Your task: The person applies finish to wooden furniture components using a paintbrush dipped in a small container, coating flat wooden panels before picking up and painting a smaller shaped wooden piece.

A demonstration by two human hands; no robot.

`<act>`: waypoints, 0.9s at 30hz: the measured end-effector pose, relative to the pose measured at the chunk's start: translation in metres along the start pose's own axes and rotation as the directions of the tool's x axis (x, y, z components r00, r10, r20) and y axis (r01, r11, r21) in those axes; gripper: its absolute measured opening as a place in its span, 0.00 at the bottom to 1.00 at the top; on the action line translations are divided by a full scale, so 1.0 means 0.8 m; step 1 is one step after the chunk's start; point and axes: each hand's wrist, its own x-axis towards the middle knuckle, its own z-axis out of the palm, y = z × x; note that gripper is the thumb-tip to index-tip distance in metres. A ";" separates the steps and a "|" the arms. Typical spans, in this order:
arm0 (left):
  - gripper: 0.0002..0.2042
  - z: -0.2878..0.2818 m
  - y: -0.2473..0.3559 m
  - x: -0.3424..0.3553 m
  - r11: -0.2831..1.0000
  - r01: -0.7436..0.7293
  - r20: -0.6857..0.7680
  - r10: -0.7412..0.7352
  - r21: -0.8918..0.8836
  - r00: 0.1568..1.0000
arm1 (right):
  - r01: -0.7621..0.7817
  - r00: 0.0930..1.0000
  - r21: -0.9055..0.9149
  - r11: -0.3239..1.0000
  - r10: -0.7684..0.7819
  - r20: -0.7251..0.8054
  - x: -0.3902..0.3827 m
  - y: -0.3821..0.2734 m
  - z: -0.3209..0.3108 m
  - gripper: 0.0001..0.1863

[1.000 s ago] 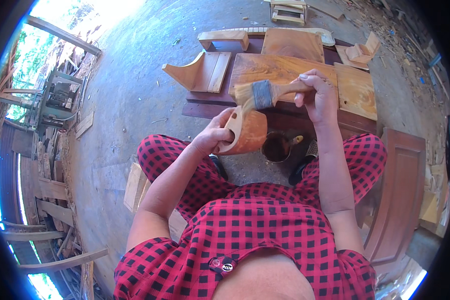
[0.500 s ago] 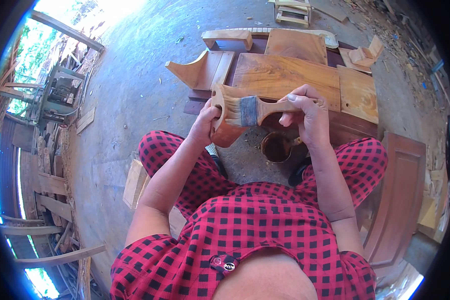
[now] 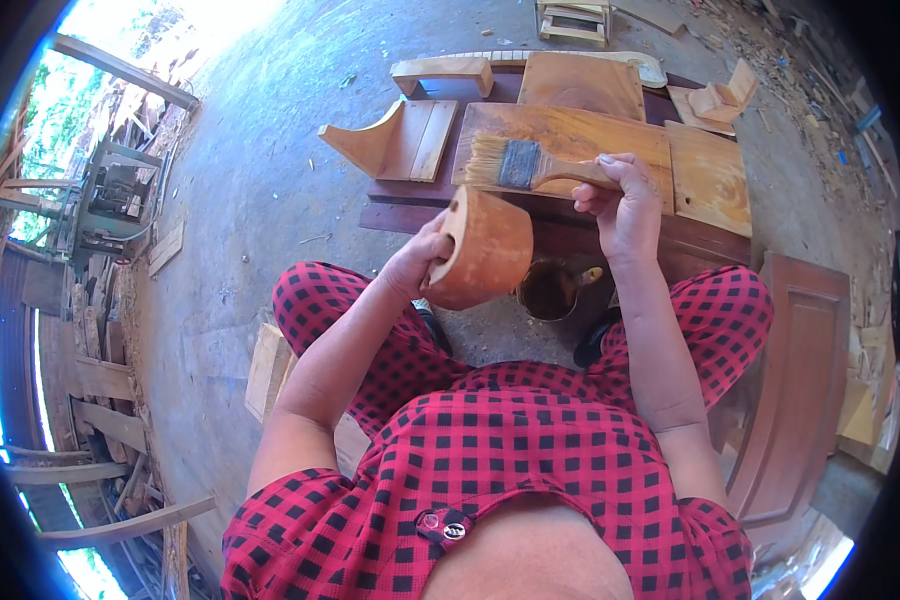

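My left hand [image 3: 417, 262] is closed on a rounded wooden piece [image 3: 490, 248] with holes in its pale end face; fingers hook into one hole. The piece's curved side is orange-brown and faces right. My right hand [image 3: 625, 205] grips the wooden handle of a wide paintbrush [image 3: 520, 163], held level with its pale bristles pointing left. The bristles sit above and apart from the piece, in front of the boards. Below the hands, between my feet, stands a round pot [image 3: 548, 290] with dark contents; a handle sticks out at its right.
Ahead, a low dark red bench [image 3: 400, 215] carries several wooden boards [image 3: 610, 145], a curved bracket [image 3: 370, 145] and a small wooden piece [image 3: 715, 100]. A reddish panelled door [image 3: 795, 390] leans at my right. Machinery [image 3: 120, 205] and stacked timber [image 3: 100, 375] line the left side.
The brush has lifted off the wooden piece and moved up. My left hand has turned the piece, so more of its curved side shows, and shifted it slightly right.
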 end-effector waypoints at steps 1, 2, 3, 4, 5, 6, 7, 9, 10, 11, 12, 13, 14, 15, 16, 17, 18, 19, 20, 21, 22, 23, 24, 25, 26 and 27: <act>0.32 -0.003 0.004 0.000 0.999 -0.023 -0.024 0.022 -0.031 0.999 | 0.020 1.000 0.020 1.000 -0.020 0.000 -0.005 0.001 0.003 0.05; 0.31 -0.007 0.007 0.000 0.997 -0.045 -0.047 0.042 -0.061 0.998 | -0.009 1.000 0.017 1.000 0.009 0.018 -0.010 0.003 0.006 0.05; 0.30 -0.010 0.008 0.000 0.994 -0.065 -0.090 0.057 -0.092 0.994 | -0.030 0.999 0.022 0.999 0.029 0.045 -0.016 0.005 0.010 0.04; 0.29 -0.013 0.008 0.000 0.989 -0.085 -0.134 0.069 -0.121 0.989 | -0.056 0.996 0.024 0.998 0.055 0.067 -0.020 0.007 0.012 0.04; 0.28 -0.017 0.008 0.000 0.983 -0.107 -0.179 0.080 -0.149 0.981 | -0.078 0.990 0.004 0.997 0.077 0.121 -0.024 0.008 0.012 0.04; 0.24 -0.022 0.009 -0.001 0.967 -0.132 -0.147 0.102 -0.216 0.984 | -0.105 0.980 -0.021 0.994 0.107 0.170 -0.027 0.010 0.012 0.04; 0.23 -0.027 0.009 -0.002 0.956 -0.151 -0.151 0.115 -0.251 0.982 | -0.118 0.964 -0.034 0.992 0.123 0.235 -0.028 0.011 0.011 0.04; 0.22 -0.035 0.010 -0.003 0.946 -0.174 -0.228 0.111 -0.275 0.967 | -0.128 0.970 -0.080 0.989 0.141 0.199 -0.025 0.013 0.007 0.04; 0.21 -0.039 0.011 -0.004 0.920 -0.166 -0.233 0.085 -0.355 0.969 | -0.116 0.976 -0.093 0.989 0.131 0.176 -0.021 0.013 0.005 0.04; 0.20 -0.042 0.012 -0.006 0.894 -0.167 -0.111 0.133 -0.415 0.985 | -0.101 0.981 -0.102 0.990 0.117 0.156 -0.017 0.012 0.001 0.04; 0.20 -0.044 0.013 -0.007 0.883 -0.170 -0.059 0.160 -0.438 0.985 | -0.076 0.990 -0.127 0.989 0.090 0.107 -0.011 0.008 -0.003 0.04; 0.20 -0.046 0.014 -0.008 0.886 -0.187 -0.033 0.191 -0.423 0.981 | -0.051 0.996 -0.150 0.987 0.061 0.063 -0.004 0.004 -0.007 0.04; 0.22 -0.048 0.015 -0.009 0.870 -0.194 0.001 0.219 -0.453 0.976 | -0.058 0.998 -0.196 0.979 0.053 -0.031 0.000 0.000 -0.011 0.03; 0.22 -0.049 0.017 -0.010 0.860 -0.188 0.007 0.218 -0.474 0.976 | -0.011 1.000 -0.184 0.983 0.013 0.009 0.003 -0.005 -0.015 0.04; 0.23 -0.049 0.018 -0.010 0.860 -0.193 -0.004 0.217 -0.472 0.976 | 0.004 1.000 -0.195 0.981 -0.005 -0.002 0.005 -0.010 -0.018 0.04; 0.23 -0.049 0.018 -0.011 0.860 -0.198 -0.015 0.216 -0.470 0.976 | 0.033 0.999 -0.207 0.978 -0.037 -0.019 0.007 -0.011 -0.020 0.04; 0.23 -0.048 0.018 -0.010 0.861 -0.201 -0.002 0.226 -0.467 0.974 | 0.053 0.998 -0.122 0.991 -0.051 0.022 0.007 -0.010 -0.021 0.03; 0.23 -0.047 0.016 -0.009 0.862 -0.203 0.012 0.235 -0.464 0.972 | 0.021 0.999 -0.109 0.994 -0.018 0.034 0.006 -0.007 -0.021 0.03; 0.23 -0.046 0.015 -0.008 0.867 -0.204 0.044 0.250 -0.454 0.967 | 0.006 0.998 -0.091 0.996 0.000 0.062 0.004 -0.002 -0.020 0.03; 0.22 -0.044 0.014 -0.009 0.862 -0.211 -0.014 0.230 -0.462 0.973 | -0.001 0.993 -0.065 0.998 0.009 0.118 0.002 0.004 -0.019 0.03; 0.22 -0.043 0.013 -0.010 0.860 -0.217 -0.054 0.217 -0.461 0.975 | -0.047 0.994 -0.030 0.998 0.050 0.094 0.000 0.010 -0.017 0.04; 0.21 -0.042 0.012 -0.011 0.859 -0.225 -0.094 0.205 -0.460 0.974 | -0.083 0.992 0.014 0.996 0.082 0.100 0.000 0.016 -0.014 0.04; 0.21 -0.041 0.011 -0.012 0.866 -0.207 -0.065 0.199 -0.456 0.978 | -0.127 0.989 0.045 0.991 0.123 0.078 -0.001 0.022 -0.012 0.05; 0.21 -0.040 0.010 -0.013 0.872 -0.189 -0.036 0.194 -0.451 0.980 | -0.140 0.983 0.074 0.987 0.129 0.134 -0.003 0.027 -0.010 0.05; 0.21 -0.039 0.010 -0.014 0.885 -0.177 0.002 0.197 -0.431 0.980 | -0.158 0.977 0.091 0.983 0.142 0.161 -0.004 0.031 -0.008 0.05; 0.22 -0.037 0.008 -0.014 0.901 -0.139 -0.001 0.152 -0.412 0.988 | -0.174 0.972 0.102 0.979 0.154 0.179 -0.005 0.034 -0.007 0.05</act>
